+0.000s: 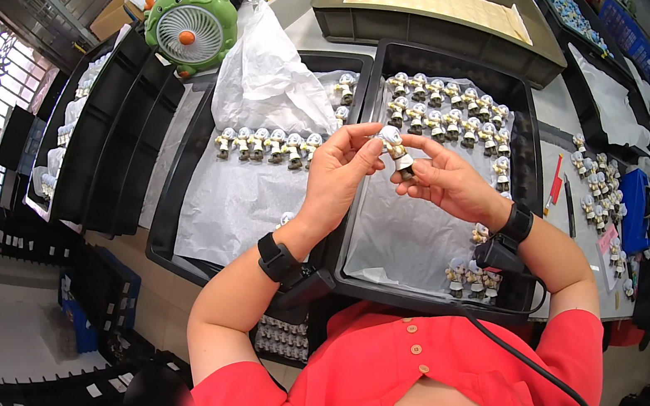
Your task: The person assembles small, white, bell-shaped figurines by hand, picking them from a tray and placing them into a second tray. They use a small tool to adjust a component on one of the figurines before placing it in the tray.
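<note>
Between my two hands is a small figurine (396, 152) with pale hair, a white outfit and a dark base, held upright. My left hand (345, 168) pinches it near the head with thumb and forefinger. My right hand (452, 180) grips its lower part from the other side. Below my hands lies a black tray (386, 248) lined with thin white paper, with rows of similar figurines (446, 113) at its far side and a few more near its front right corner. The left black tray (204, 238) carries a row of the same figurines (266, 143) on paper.
A crumpled white sheet (270, 85) rises over the left tray's far end. Beyond stand a green fan (192, 31) and an olive bin (440, 13). To the right lie a red pen (555, 181), loose figurines (598, 187) and a blue box (635, 211). Black trays are stacked at left (102, 144).
</note>
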Tool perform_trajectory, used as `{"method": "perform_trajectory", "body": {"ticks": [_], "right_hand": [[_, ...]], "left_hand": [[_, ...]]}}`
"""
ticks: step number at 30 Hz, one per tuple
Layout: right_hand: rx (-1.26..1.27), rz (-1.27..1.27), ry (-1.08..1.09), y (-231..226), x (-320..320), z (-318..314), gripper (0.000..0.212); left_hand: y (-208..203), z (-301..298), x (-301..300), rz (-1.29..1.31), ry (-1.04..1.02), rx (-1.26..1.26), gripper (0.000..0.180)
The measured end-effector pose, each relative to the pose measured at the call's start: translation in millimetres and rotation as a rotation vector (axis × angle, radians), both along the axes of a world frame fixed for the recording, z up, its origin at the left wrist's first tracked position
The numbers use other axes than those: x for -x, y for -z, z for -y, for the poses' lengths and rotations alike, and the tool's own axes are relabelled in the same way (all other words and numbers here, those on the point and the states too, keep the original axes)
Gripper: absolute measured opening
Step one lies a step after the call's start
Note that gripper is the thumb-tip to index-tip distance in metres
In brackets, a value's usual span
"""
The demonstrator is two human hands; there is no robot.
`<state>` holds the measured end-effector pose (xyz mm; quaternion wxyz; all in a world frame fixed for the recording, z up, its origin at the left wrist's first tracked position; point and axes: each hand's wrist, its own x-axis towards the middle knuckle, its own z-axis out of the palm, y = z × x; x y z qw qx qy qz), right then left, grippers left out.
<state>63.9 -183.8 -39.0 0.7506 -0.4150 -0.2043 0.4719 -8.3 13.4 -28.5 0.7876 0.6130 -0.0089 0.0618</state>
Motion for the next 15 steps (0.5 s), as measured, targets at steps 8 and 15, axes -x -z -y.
{"method": "perform_trajectory", "body": {"ticks": [8,15], "right_hand": [[0.083,-0.013,0.196,6,-5,1,0.029],[0.258,0.794,0.629,-8,3,0,0.017]], "left_hand": [[2,1,-1,0.000,-0.003,-0.014,0.038],[-8,9,3,-0.212,0.139,0.251,0.042]]}}
